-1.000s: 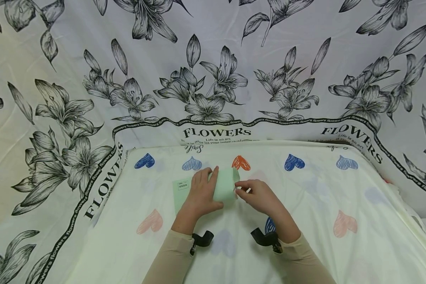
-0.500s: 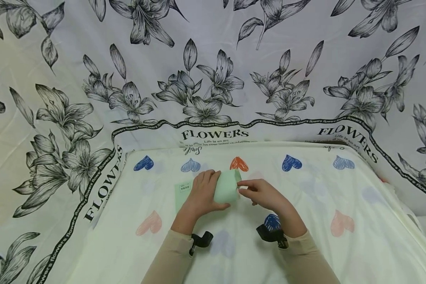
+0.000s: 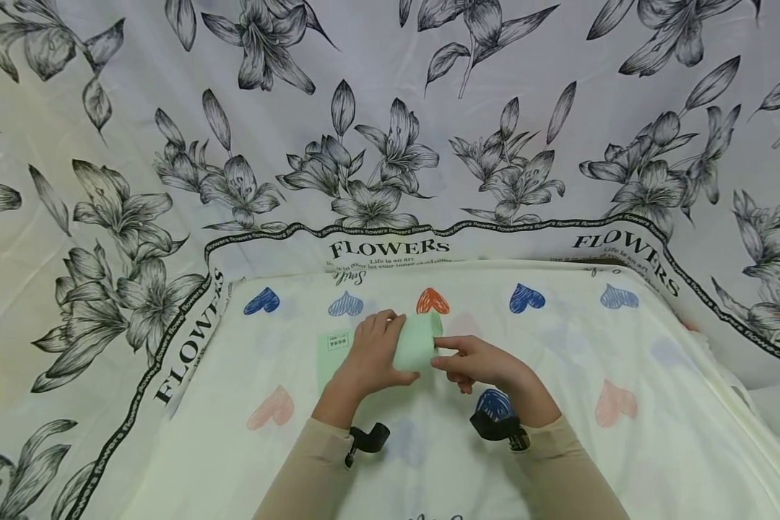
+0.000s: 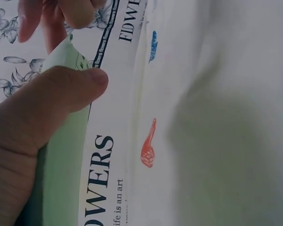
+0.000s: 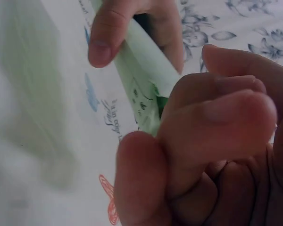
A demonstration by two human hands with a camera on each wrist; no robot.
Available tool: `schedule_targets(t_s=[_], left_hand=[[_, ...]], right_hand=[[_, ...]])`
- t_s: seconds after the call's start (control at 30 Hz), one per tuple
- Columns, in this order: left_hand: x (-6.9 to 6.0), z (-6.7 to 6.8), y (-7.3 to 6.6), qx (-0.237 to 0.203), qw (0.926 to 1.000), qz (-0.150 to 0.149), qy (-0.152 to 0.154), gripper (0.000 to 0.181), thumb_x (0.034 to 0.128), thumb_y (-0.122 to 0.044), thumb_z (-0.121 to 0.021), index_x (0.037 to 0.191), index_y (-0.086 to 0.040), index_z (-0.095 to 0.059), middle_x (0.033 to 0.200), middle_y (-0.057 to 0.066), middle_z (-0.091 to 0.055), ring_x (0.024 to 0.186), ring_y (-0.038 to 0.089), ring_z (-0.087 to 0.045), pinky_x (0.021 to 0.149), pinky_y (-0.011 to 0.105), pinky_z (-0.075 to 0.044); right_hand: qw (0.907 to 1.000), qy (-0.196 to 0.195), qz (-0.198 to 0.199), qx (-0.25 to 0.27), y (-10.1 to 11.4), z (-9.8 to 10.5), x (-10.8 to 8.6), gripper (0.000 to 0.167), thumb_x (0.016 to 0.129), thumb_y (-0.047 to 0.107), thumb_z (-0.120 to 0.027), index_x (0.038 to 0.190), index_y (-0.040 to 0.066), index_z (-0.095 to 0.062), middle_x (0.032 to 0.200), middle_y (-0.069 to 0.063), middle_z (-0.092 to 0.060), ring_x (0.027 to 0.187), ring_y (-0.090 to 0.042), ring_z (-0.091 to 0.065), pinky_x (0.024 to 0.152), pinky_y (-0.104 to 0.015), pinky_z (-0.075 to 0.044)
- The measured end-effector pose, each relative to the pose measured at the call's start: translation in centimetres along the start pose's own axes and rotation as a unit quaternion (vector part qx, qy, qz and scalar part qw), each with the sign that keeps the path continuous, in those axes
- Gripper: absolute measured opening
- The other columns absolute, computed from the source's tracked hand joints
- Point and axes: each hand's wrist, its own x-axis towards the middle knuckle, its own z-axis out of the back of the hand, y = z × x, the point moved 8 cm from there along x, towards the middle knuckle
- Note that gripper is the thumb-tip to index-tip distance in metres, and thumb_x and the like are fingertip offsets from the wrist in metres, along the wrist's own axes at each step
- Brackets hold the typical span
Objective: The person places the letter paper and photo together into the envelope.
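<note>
A pale green packet (image 3: 417, 345) with small dark print lies on the cloth in the middle of the head view, its right part bulging upward. My left hand (image 3: 373, 357) grips it from the left, thumb on the near side and fingers over the far side. At the packet's right edge, my right hand (image 3: 481, 363) holds the rim between index finger and thumb, its other fingers curled under. In the right wrist view, a dark green gap (image 5: 161, 102) shows at the packet's end. My curled right fingers hide the exact contact there.
A white cloth with printed hearts covers the flat surface (image 3: 546, 462). Behind it and on both sides hangs a white flower-print curtain (image 3: 494, 43). Black camera mounts (image 3: 367, 438) sit on both wrists.
My right index finger has straightened somewhat at the packet's right edge, and the other fingers curl under more visibly. My left hand keeps its grip; its thumb has slid slightly to the right.
</note>
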Motion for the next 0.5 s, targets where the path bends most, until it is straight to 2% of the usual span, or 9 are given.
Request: schedule_targets(t_s=[0.2, 0.37, 0.5], left_hand=[[0.2, 0.6, -0.2, 0.004, 1.0, 0.002, -0.003, 0.107, 0.0701, -0.059, -0.087, 0.151, -0.006, -0.044, 0.143, 0.014, -0.042, 0.13, 0.032, -0.04, 0.109, 0.051, -0.035], [0.2, 0.9, -0.2, -0.011, 0.9999, 0.01, 0.003, 0.107, 0.0704, -0.057, -0.088, 0.152, -0.006, -0.043, 0.145, 0.015, -0.041, 0.133, 0.033, -0.038, 0.111, 0.052, -0.033], [0.2, 0.7, -0.2, -0.012, 0.9997, 0.018, 0.011, 0.107, 0.0709, -0.058, -0.087, 0.153, -0.007, -0.042, 0.146, 0.014, -0.041, 0.134, 0.032, -0.037, 0.112, 0.051, -0.032]], right_hand=[[0.9999, -0.006, -0.005, 0.01, -0.1, 0.4, -0.6, 0.062, 0.105, 0.031, -0.061, 0.157, 0.006, -0.04, 0.063, -0.002, -0.044, 0.049, -0.017, -0.045, 0.053, -0.03, -0.048], [0.9994, 0.025, 0.017, 0.015, 0.4, 0.0, -0.6, 0.057, 0.106, 0.03, -0.058, 0.155, 0.006, -0.041, 0.065, -0.003, -0.046, 0.05, -0.017, -0.045, 0.053, -0.03, -0.048], [0.9983, 0.046, 0.02, 0.031, 0.2, -0.6, -0.3, 0.053, 0.107, 0.029, -0.057, 0.151, 0.004, -0.043, 0.065, -0.003, -0.046, 0.05, -0.017, -0.045, 0.052, -0.029, -0.048]])
